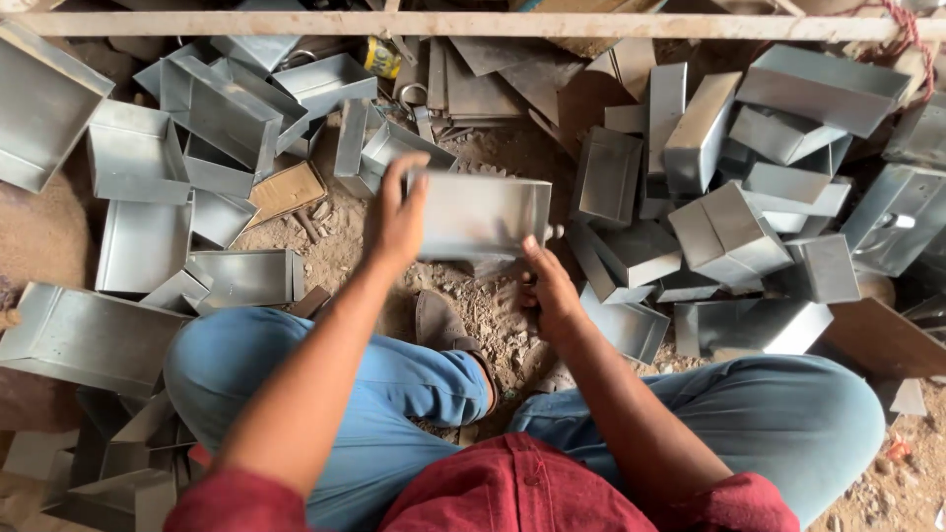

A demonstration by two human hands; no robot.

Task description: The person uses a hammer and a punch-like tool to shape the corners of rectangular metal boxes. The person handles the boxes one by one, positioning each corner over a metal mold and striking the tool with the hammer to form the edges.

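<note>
I sit on a dirt floor in blue jeans and a red shirt. My left hand (397, 219) grips the left end of a shiny sheet-metal tray (480, 213), held on edge in front of me. My right hand (549, 288) is at the tray's lower right corner, fingers curled; it is blurred, and whether it grips the tray or a small tool I cannot tell. A grey shoe (439, 322) lies just below the tray, between my knees.
Several open metal trays (143, 241) are heaped at the left, and closed metal boxes (727, 232) are piled at the right. Flat metal sheets (483, 84) lie at the back under a wooden beam (473, 25). A brown cardboard piece (286, 191) lies among the left trays.
</note>
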